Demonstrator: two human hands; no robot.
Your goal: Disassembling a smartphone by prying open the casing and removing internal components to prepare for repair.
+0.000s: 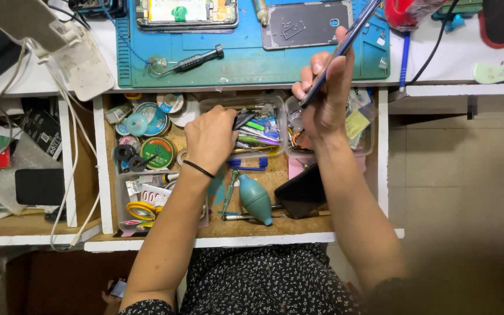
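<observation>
Quickly, left to right: rolls of tape (pixel 157 151) in the open drawer (pixel 107 175); my left hand (pixel 210 139) is curled, fingers dug into the clear plastic tray (pixel 275 108) of tools, grip hidden, can't tell. Teal air blower (pixel 255 199) below. My right hand (pixel 324 93) clamps a phone (pixel 340 49) edge-on, over the drawer's right side.

Your single head camera looks almost straight down from close above, over your lap, onto the open wooden drawer (pixel 263 224) and the white surface (pixel 450 67) beyond it.
</observation>
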